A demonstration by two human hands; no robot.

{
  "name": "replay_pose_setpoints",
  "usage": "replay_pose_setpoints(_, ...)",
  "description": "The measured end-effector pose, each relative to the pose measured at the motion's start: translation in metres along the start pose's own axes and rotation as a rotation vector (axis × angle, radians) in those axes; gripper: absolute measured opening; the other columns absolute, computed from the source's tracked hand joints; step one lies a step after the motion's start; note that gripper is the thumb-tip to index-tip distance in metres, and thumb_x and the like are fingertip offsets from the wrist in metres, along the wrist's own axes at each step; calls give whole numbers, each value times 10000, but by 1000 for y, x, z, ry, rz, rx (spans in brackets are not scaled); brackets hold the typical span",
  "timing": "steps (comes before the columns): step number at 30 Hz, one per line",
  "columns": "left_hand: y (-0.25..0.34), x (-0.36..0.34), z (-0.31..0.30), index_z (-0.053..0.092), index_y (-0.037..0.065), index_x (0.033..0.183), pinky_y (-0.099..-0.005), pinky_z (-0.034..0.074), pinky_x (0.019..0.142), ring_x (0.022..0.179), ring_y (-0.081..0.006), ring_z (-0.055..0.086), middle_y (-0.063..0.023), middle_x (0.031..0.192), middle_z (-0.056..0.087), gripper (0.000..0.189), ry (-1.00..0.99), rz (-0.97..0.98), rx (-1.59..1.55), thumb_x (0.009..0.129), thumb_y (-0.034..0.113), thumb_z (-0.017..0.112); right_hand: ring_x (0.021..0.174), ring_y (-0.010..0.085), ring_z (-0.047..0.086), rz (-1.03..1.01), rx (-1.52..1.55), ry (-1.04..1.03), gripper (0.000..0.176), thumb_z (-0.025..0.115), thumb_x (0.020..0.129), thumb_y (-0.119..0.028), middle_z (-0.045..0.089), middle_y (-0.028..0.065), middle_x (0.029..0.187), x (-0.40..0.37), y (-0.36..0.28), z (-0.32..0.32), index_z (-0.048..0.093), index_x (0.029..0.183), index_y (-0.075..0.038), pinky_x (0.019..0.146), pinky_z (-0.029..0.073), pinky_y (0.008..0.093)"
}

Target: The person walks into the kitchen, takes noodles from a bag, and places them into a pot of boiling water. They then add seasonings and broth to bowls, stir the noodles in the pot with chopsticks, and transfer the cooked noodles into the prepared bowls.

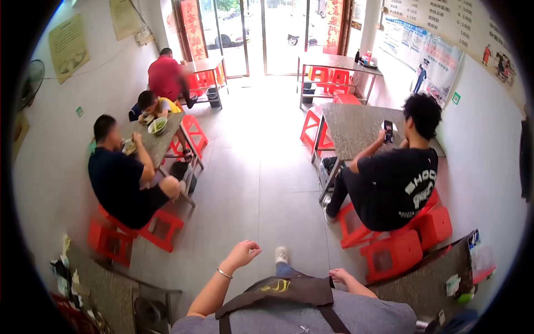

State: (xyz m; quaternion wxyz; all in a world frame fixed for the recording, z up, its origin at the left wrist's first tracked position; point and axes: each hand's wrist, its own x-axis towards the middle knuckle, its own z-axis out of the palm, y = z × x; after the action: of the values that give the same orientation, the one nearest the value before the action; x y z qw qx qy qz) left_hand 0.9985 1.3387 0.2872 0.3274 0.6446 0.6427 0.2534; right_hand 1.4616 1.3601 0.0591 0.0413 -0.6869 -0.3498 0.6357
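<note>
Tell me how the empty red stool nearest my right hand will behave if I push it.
The red stool looks like moulded plastic, so probably light and stiff. On the smooth floor it would likely slide easily. Being squat, it seems unlikely to tip.

The floor runs up the middle as an aisle to the doors at the far end. On the left, by the wall, two diners sit at a table with a bowl on it. A third person sits behind them at a further table. On the right, a seated person faces another table. Nearest me, the camera wearer's left hand hangs over the aisle. The right hand is just beside a near table, with a stool beyond it.
</note>
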Motion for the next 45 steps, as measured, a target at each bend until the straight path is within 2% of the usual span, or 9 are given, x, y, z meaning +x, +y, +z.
replay_pose_setpoints(13, -240, 395, -162, 661, 36, 950, -331, 506, 766, 844, -239, 652, -135, 909, 676, 282, 88, -601, -235, 815, 281, 627, 798, 119, 603, -753, -369, -251, 239, 593, 853, -232, 666, 40, 870, 352, -758, 117, 666, 995, -54, 740, 467, 273)
replay_pose_setpoints(17, -293, 587, -249, 662, 33, 939, -351, 504, 773, 845, -274, 647, -151, 894, 668, 296, -103, -515, -13, 800, 292, 625, 761, 113, 605, -648, -255, -79, 208, 607, 834, -209, 666, 43, 798, 461, -850, 93, 676, 947, -50, 716, 473, 278)
replay_pose_setpoints(21, -264, 834, -363, 668, 36, 898, -379, 496, 725, 816, -294, 636, -159, 859, 661, 280, -104, -326, 40, 813, 298, 615, 808, 264, 640, -440, -886, -6, 365, 604, 767, -407, 679, 106, 855, 514, -885, -2, 684, 948, -99, 750, 493, 365)
replay_pose_setpoints(28, -275, 1211, -465, 662, 25, 877, -387, 482, 707, 772, -309, 614, -150, 836, 649, 273, -88, 60, 55, 844, 287, 593, 518, 161, 577, 62, -87, 79, 298, 617, 792, -351, 644, 63, 652, 645, -991, -102, 694, 721, -72, 494, 456, 343)
replay_pose_setpoints(31, -311, 1317, -479, 652, 25, 926, -377, 488, 723, 800, -286, 628, -151, 859, 657, 266, -108, -118, -54, 851, 272, 592, 488, 158, 558, 46, -602, 106, 256, 662, 731, -303, 613, 69, 596, 753, -1151, -103, 659, 661, -57, 469, 453, 320)
replay_pose_setpoints(33, -336, 1370, -501, 641, 19, 957, -361, 493, 749, 822, -276, 632, -161, 887, 662, 265, -179, -172, -56, 855, 259, 592, 478, 184, 566, -234, -459, 137, 292, 617, 731, -337, 613, 67, 591, 823, -1288, -90, 659, 693, -50, 465, 464, 330)
replay_pose_setpoints(35, -356, 1413, -535, 640, 20, 971, -347, 495, 770, 843, -263, 638, -164, 913, 665, 267, -234, -263, -141, 854, 255, 596, 680, 186, 612, -550, -905, 216, 362, 643, 738, -436, 650, 85, 732, 941, -1407, -70, 662, 785, -78, 655, 492, 358)
replay_pose_setpoints(40, -475, 1552, -581, 648, 36, 988, -336, 496, 777, 860, -236, 645, -145, 921, 670, 275, 35, -508, -403, 841, 266, 611, 744, 133, 617, -776, -463, -6, 279, 600, 833, -294, 673, 71, 804, 1022, -1778, -2, 683, 948, -55, 700, 480, 285)
replay_pose_setpoints(45, -564, 1771, -672, 650, 48, 999, -328, 503, 756, 839, -229, 646, -144, 907, 672, 301, -155, -459, -39, 803, 277, 642, 740, 130, 621, -770, -394, -27, 280, 567, 863, -301, 675, 65, 782, 1115, -1961, 17, 691, 916, -56, 707, 481, 271)
